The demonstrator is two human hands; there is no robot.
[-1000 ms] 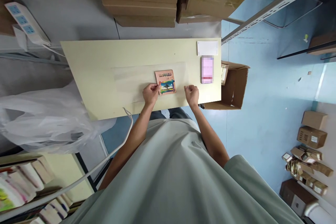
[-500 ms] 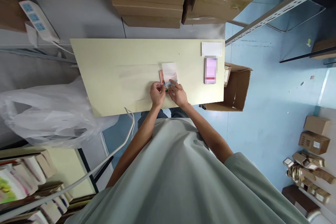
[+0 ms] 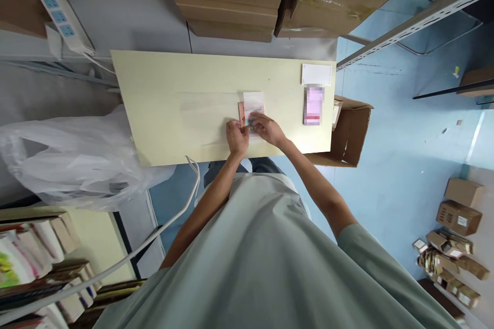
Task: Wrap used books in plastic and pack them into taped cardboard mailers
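- Indoors, on a pale table [image 3: 154, 113], a small booklet [image 3: 241, 114] lies with the left hand [image 3: 237, 138] pinching its lower left edge.
- The right hand [image 3: 270, 129] bends over a thin whitish sheet [image 3: 253, 99] atop it — gripping or merely pressing, the view cannot tell.
- A crease or tear could follow — should the hands pull unevenly or the booklet slip.

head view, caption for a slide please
Left hand and right hand at a small orange booklet partly covered by a pale sheet.

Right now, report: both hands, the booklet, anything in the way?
Left hand at lower left of booklet. Right hand touching pale sheet. Booklet on table, mostly covered by sheet and hands.
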